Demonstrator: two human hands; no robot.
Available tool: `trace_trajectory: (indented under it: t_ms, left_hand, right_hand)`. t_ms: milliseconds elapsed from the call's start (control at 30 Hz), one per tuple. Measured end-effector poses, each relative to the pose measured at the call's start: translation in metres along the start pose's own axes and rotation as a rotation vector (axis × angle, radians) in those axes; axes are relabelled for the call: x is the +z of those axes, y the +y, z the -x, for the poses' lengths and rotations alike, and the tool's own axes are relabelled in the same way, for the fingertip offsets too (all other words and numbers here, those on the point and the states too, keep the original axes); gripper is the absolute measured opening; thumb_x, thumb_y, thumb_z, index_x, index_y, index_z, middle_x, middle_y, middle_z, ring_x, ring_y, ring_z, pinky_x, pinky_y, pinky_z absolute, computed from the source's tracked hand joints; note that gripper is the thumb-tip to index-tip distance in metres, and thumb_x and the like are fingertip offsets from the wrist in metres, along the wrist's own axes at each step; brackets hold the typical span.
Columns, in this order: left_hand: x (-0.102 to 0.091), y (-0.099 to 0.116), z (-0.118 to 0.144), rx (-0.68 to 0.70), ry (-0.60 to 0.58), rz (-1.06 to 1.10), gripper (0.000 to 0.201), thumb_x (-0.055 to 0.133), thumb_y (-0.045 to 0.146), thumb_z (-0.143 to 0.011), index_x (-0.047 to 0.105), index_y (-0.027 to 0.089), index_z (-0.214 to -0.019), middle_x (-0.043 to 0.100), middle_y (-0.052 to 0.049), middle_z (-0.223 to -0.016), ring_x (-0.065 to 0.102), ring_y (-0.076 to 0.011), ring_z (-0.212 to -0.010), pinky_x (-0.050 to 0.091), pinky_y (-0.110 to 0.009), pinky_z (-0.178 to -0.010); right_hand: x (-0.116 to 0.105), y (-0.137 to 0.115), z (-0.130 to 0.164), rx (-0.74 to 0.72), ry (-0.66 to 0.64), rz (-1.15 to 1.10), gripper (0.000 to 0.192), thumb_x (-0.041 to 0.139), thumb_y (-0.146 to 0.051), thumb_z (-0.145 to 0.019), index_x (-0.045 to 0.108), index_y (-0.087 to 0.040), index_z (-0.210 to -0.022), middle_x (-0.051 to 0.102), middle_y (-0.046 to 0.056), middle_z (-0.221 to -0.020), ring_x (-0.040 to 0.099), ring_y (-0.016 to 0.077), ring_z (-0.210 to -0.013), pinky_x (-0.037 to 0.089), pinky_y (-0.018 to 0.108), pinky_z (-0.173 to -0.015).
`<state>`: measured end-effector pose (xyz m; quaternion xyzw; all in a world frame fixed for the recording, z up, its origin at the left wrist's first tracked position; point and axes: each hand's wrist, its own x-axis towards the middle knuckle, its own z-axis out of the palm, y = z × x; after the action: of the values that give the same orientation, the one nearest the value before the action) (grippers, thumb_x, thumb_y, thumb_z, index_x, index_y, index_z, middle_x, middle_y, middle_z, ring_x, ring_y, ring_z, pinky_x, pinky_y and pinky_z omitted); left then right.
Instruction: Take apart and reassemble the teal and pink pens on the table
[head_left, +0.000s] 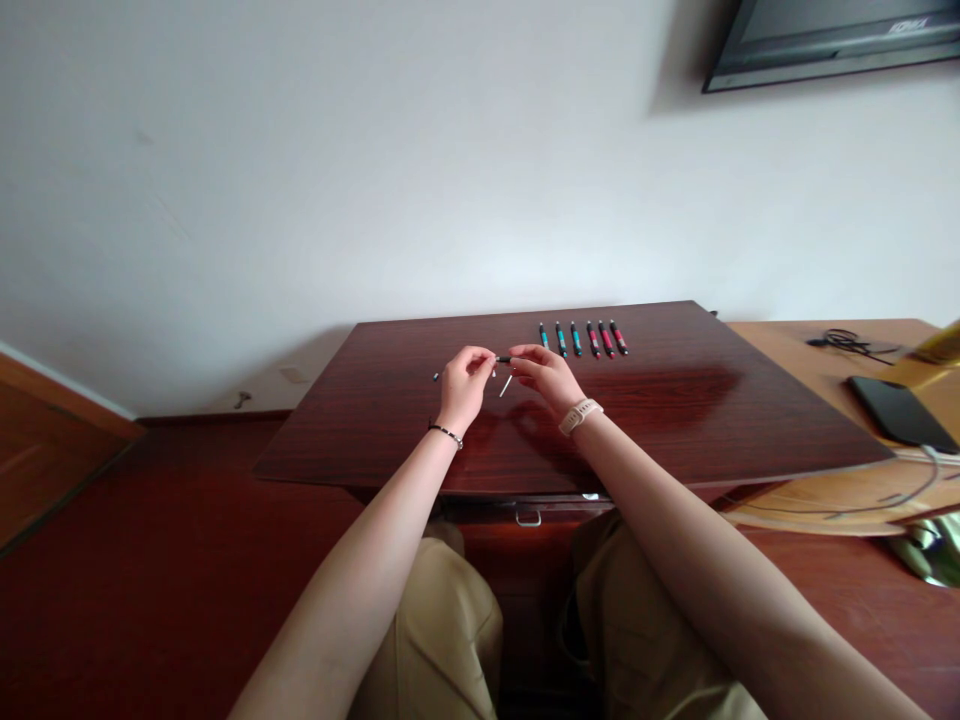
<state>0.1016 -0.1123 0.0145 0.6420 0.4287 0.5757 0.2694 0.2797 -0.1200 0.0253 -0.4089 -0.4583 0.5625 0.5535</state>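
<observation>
My left hand (pixel 465 381) and my right hand (pixel 547 375) meet over the dark wooden table (pixel 660 430). The fingers of both are closed on a short black pen part (pixel 502 359), one hand at each end; the fingertips hide its ends. Just below, a thin white stick (pixel 506 385), like a pen refill, slants between the hands. A small dark and white piece (pixel 436 377) lies left of my left hand. Behind my right hand stands a row of three teal pens (pixel 560 340) and three red pens (pixel 606 340), all lying lengthwise away from me.
A white wall rises behind the table, with a television (pixel 840 50) at upper right. To the right, a lighter wooden desk (pixel 765 345) holds a black cable (pixel 847 342) and a dark flat device (pixel 904 412). A drawer handle (pixel 528 519) sits under the table's front edge.
</observation>
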Motion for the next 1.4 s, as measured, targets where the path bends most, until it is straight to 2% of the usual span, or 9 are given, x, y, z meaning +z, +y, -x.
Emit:
trace_trajectory:
  t_ms: [267, 533, 600, 733, 867, 1000, 1200, 1400]
  left_hand:
    - [0.0024, 0.0041, 0.0018, 0.013, -0.013, -0.014, 0.010, 0.071, 0.029, -0.095, 0.074, 0.020, -0.094, 0.078, -0.006, -0.094, 0.073, -0.0186, -0.087, 0.057, -0.031, -0.082]
    - [0.0035, 0.0020, 0.0031, 0.017, -0.068, 0.004, 0.014, 0.071, 0.034, -0.097, 0.073, 0.019, -0.097, 0.078, -0.008, -0.099, 0.074, -0.0206, -0.093, 0.058, -0.033, -0.086]
    - [0.0042, 0.0020, 0.0033, 0.008, -0.070, 0.025, 0.017, 0.071, 0.037, -0.098, 0.072, 0.019, -0.098, 0.078, -0.008, -0.099, 0.074, -0.0205, -0.092, 0.059, -0.032, -0.085]
    - [0.0062, 0.0032, 0.0036, -0.048, -0.063, 0.113, 0.025, 0.070, 0.044, -0.099, 0.069, 0.020, -0.106, 0.076, -0.007, -0.097, 0.075, -0.0200, -0.089, 0.060, -0.032, -0.080]
    - [0.0067, 0.0033, 0.0034, -0.073, -0.078, 0.137, 0.029, 0.072, 0.048, -0.097, 0.070, 0.019, -0.102, 0.076, -0.007, -0.096, 0.074, -0.0203, -0.087, 0.061, -0.031, -0.077]
    - [0.0065, 0.0019, 0.0029, -0.067, -0.076, 0.137, 0.029, 0.073, 0.047, -0.096, 0.070, 0.019, -0.102, 0.076, -0.007, -0.095, 0.074, -0.0202, -0.087, 0.061, -0.031, -0.077]
    - [0.0056, -0.0003, 0.0029, -0.060, -0.084, 0.101, 0.024, 0.071, 0.044, -0.097, 0.070, 0.020, -0.096, 0.076, -0.006, -0.092, 0.075, -0.0207, -0.086, 0.061, -0.033, -0.080]
    - [0.0060, 0.0022, 0.0035, -0.054, -0.093, 0.098, 0.024, 0.071, 0.043, -0.097, 0.070, 0.019, -0.096, 0.075, -0.006, -0.092, 0.074, -0.0200, -0.086, 0.061, -0.032, -0.080]
  right_hand:
    - [-0.0007, 0.0041, -0.0033, 0.011, 0.004, 0.017, 0.037, 0.085, -0.046, -0.076, 0.075, -0.018, -0.097, 0.075, 0.003, -0.079, 0.059, 0.0111, -0.067, 0.045, 0.024, -0.063]
    - [-0.0001, 0.0029, -0.0033, -0.002, -0.016, 0.086, 0.033, 0.071, -0.049, -0.088, 0.076, -0.017, -0.095, 0.056, -0.004, -0.055, 0.044, 0.0106, -0.051, 0.031, 0.025, -0.049]
    - [0.0001, 0.0028, -0.0033, 0.000, -0.016, 0.088, 0.034, 0.071, -0.050, -0.088, 0.076, -0.018, -0.094, 0.056, -0.004, -0.055, 0.043, 0.0106, -0.051, 0.031, 0.025, -0.049]
    - [0.0005, 0.0022, -0.0031, 0.017, -0.003, 0.044, 0.032, 0.078, -0.047, -0.082, 0.075, -0.018, -0.096, 0.066, 0.000, -0.070, 0.054, 0.0109, -0.061, 0.040, 0.024, -0.056]
    - [0.0002, 0.0011, -0.0016, 0.022, -0.001, 0.029, 0.034, 0.082, -0.043, -0.076, 0.074, -0.020, -0.100, 0.071, 0.001, -0.084, 0.062, 0.0123, -0.072, 0.045, 0.024, -0.064]
    - [-0.0004, 0.0009, -0.0008, 0.018, -0.007, 0.040, 0.033, 0.083, -0.040, -0.074, 0.074, -0.020, -0.098, 0.073, 0.002, -0.091, 0.064, 0.0125, -0.075, 0.046, 0.025, -0.067]
    - [-0.0007, 0.0029, -0.0018, 0.009, -0.013, 0.035, 0.035, 0.084, -0.045, -0.075, 0.072, -0.019, -0.096, 0.067, 0.000, -0.076, 0.056, 0.0112, -0.066, 0.041, 0.024, -0.061]
    - [0.0016, 0.0024, -0.0009, 0.014, -0.049, 0.057, 0.037, 0.075, -0.053, -0.084, 0.073, -0.018, -0.098, 0.054, -0.005, -0.057, 0.044, 0.0110, -0.054, 0.031, 0.025, -0.051]
